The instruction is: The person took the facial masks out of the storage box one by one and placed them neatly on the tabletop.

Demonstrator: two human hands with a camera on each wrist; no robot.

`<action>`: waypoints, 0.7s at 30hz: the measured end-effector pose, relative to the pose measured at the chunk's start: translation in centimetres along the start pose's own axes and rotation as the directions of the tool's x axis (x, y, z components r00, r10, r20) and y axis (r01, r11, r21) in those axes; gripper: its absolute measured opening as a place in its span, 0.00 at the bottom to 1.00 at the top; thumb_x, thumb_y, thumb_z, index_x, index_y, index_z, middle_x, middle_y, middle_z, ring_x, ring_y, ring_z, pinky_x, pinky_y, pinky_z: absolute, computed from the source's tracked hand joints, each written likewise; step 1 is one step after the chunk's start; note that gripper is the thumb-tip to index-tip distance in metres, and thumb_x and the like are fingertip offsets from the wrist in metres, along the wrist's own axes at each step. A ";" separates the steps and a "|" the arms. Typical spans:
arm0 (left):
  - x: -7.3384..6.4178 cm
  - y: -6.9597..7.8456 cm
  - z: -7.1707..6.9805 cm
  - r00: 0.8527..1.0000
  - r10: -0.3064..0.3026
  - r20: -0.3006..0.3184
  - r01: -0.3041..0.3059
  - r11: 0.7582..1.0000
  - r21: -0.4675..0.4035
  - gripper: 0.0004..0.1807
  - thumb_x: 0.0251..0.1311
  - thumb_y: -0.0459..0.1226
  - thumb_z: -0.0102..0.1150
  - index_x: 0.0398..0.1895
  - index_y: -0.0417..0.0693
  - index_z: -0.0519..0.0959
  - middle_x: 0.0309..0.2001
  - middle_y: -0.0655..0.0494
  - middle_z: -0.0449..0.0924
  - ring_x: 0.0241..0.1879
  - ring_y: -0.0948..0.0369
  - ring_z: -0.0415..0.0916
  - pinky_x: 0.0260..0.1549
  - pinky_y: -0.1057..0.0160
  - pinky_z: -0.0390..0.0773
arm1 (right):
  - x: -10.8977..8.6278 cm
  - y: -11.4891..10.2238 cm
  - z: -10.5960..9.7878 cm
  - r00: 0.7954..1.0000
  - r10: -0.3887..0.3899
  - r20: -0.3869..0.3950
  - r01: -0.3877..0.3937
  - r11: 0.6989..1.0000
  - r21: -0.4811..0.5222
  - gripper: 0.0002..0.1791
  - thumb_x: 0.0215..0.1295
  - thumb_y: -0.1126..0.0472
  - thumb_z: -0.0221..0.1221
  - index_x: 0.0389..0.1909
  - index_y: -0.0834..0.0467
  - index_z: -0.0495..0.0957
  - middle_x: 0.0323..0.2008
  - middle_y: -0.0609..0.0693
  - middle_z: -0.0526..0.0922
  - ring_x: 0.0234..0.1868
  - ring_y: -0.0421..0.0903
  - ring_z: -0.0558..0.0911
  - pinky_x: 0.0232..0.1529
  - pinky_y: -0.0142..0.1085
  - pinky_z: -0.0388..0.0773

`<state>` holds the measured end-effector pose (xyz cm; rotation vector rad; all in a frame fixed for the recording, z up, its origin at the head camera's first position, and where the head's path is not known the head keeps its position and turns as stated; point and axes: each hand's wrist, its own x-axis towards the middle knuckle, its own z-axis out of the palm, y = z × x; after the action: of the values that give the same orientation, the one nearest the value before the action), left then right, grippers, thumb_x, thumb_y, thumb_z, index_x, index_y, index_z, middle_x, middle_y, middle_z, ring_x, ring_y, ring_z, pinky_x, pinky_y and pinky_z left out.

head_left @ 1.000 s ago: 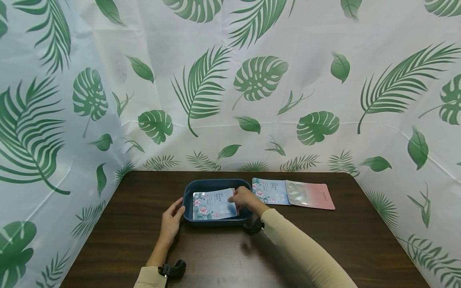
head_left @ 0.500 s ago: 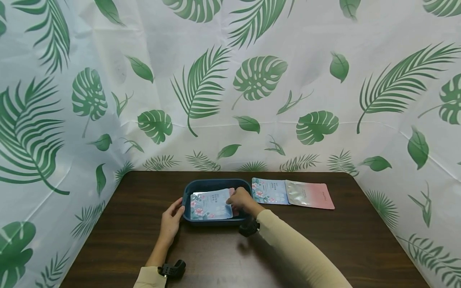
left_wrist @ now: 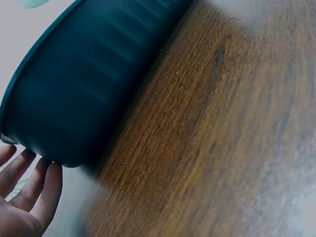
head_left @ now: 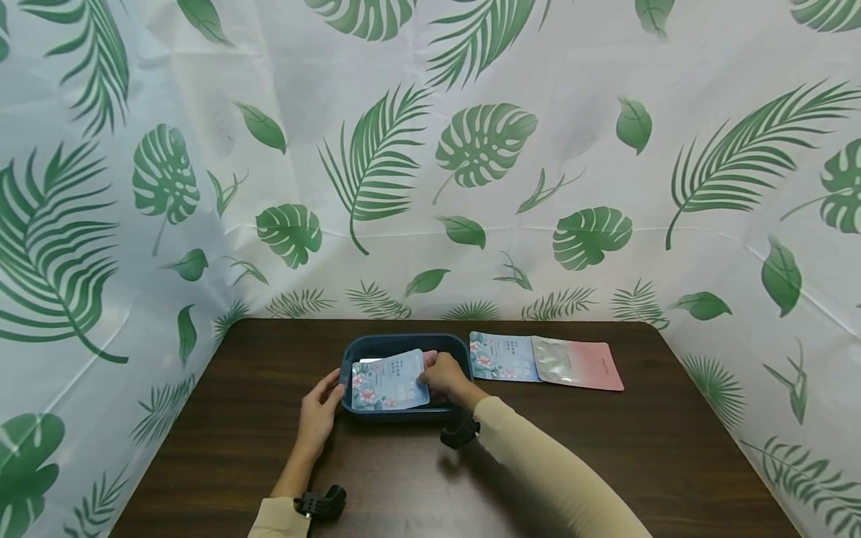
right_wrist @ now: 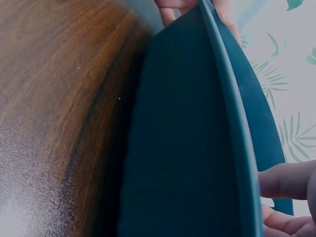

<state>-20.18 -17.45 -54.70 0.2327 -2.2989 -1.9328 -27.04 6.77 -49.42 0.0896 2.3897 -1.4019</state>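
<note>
A dark blue plastic basket [head_left: 385,346] stands on the table. My left hand [head_left: 319,411] grips its left end, thumb over the rim and fingers against the outer wall, as the left wrist view also shows of the fingers [left_wrist: 49,190]. Inside the basket lies a light blue face mask packet [head_left: 386,385] with pink flowers. My right hand [head_left: 447,377] reaches in over the right side and pinches the packet's right edge. A bit of pink packet [head_left: 428,359] shows beside those fingers, and a pale packet edge peeks out behind. In the right wrist view the basket wall hides the packets.
Right of the basket a second blue floral packet [head_left: 503,356] lies flat on the table [head_left: 269,359], overlapped by a silver and pink packet [head_left: 578,364]. A leaf-patterned cloth [head_left: 498,254] hangs behind the table. Black bands [head_left: 321,503] sit on both wrists.
My right hand has shifted slightly left inside the basket, and the blue packet has slid left with it. More of the pink packet shows behind. The left hand stays at the rim.
</note>
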 end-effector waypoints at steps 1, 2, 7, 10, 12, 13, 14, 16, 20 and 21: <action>0.0 0.0 0.0 1.000 0.000 0.001 0.000 1.000 0.001 0.22 0.72 0.36 0.49 0.67 0.41 0.69 0.61 0.38 0.74 0.49 0.61 0.73 0.41 0.76 0.76 | 0.0 0.0 0.0 1.000 0.005 -0.002 -0.005 1.000 0.009 0.07 0.60 0.70 0.61 0.38 0.66 0.75 0.37 0.59 0.82 0.30 0.47 0.82 0.31 0.40 0.83; 0.0 0.0 0.0 1.000 0.000 0.002 0.000 1.000 0.001 0.22 0.72 0.36 0.49 0.67 0.41 0.69 0.61 0.38 0.74 0.49 0.61 0.73 0.41 0.76 0.76 | 0.0 0.0 0.1 1.000 0.010 -0.005 -0.010 1.000 0.012 0.07 0.60 0.70 0.61 0.38 0.66 0.75 0.37 0.59 0.82 0.30 0.47 0.82 0.31 0.41 0.84; 0.1 0.0 0.0 1.000 -0.010 0.014 0.010 1.000 -0.015 0.22 0.72 0.35 0.48 0.68 0.42 0.69 0.63 0.39 0.73 0.53 0.53 0.73 0.42 0.76 0.76 | -0.2 0.0 0.1 0.999 0.030 -0.025 -0.029 0.999 0.030 0.09 0.59 0.71 0.61 0.41 0.68 0.77 0.37 0.60 0.82 0.30 0.49 0.83 0.30 0.44 0.84; 0.1 0.0 0.0 1.000 -0.018 0.012 0.018 1.000 -0.013 0.22 0.72 0.35 0.48 0.68 0.43 0.69 0.63 0.40 0.73 0.53 0.55 0.73 0.42 0.76 0.76 | -0.2 0.0 0.1 0.999 0.026 -0.030 -0.025 0.998 0.055 0.08 0.59 0.71 0.62 0.39 0.69 0.78 0.36 0.60 0.83 0.29 0.50 0.85 0.29 0.44 0.84; 0.1 0.0 0.0 1.000 -0.025 0.008 0.025 1.000 -0.002 0.22 0.72 0.36 0.49 0.68 0.43 0.69 0.63 0.41 0.73 0.50 0.58 0.72 0.41 0.76 0.75 | -0.2 0.0 0.1 0.999 0.009 -0.039 -0.006 0.997 0.075 0.07 0.58 0.72 0.62 0.38 0.69 0.79 0.35 0.60 0.84 0.29 0.50 0.85 0.30 0.43 0.84; 0.1 0.0 0.0 1.000 -0.029 0.006 0.029 1.000 0.005 0.22 0.72 0.36 0.49 0.68 0.44 0.69 0.63 0.41 0.73 0.50 0.59 0.72 0.41 0.75 0.75 | -0.3 0.0 0.0 0.999 -0.005 -0.041 0.009 0.996 0.084 0.07 0.58 0.72 0.62 0.38 0.70 0.80 0.35 0.61 0.84 0.30 0.50 0.85 0.30 0.43 0.84; 0.1 0.0 0.0 0.999 -0.031 0.004 0.031 0.999 0.009 0.22 0.72 0.36 0.49 0.68 0.44 0.69 0.62 0.41 0.74 0.49 0.60 0.72 0.41 0.75 0.75 | -0.3 0.1 0.0 0.999 -0.020 -0.046 0.024 0.995 0.092 0.07 0.58 0.73 0.62 0.37 0.71 0.80 0.35 0.61 0.85 0.30 0.49 0.85 0.30 0.42 0.84; 0.1 0.1 -0.1 1.000 -0.030 0.003 0.030 0.999 0.015 0.22 0.72 0.36 0.49 0.68 0.44 0.69 0.62 0.41 0.74 0.49 0.60 0.71 0.42 0.74 0.75 | -0.3 0.1 -0.1 0.998 -0.043 -0.056 0.049 0.993 0.103 0.07 0.57 0.73 0.62 0.37 0.71 0.81 0.35 0.61 0.85 0.30 0.49 0.85 0.31 0.41 0.84; 0.1 0.1 -0.1 1.000 -0.023 0.003 0.023 1.000 0.020 0.22 0.72 0.37 0.49 0.68 0.43 0.69 0.62 0.41 0.74 0.50 0.58 0.71 0.42 0.73 0.75 | -0.4 0.1 -0.5 0.997 -0.054 -0.063 0.061 0.992 0.112 0.08 0.58 0.72 0.62 0.38 0.72 0.82 0.36 0.62 0.85 0.29 0.47 0.84 0.31 0.40 0.84; 0.1 0.1 -0.1 1.000 -0.021 0.003 0.021 1.000 0.020 0.22 0.72 0.37 0.48 0.68 0.43 0.69 0.62 0.41 0.74 0.50 0.57 0.71 0.42 0.73 0.75 | -0.4 0.1 -0.6 0.996 -0.055 -0.064 0.061 0.992 0.109 0.08 0.58 0.72 0.62 0.38 0.72 0.82 0.36 0.62 0.85 0.28 0.47 0.84 0.31 0.40 0.84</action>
<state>-20.24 -17.50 -54.55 0.2575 -2.3278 -1.9222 -26.80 7.36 -49.14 0.0932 2.3793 -1.5802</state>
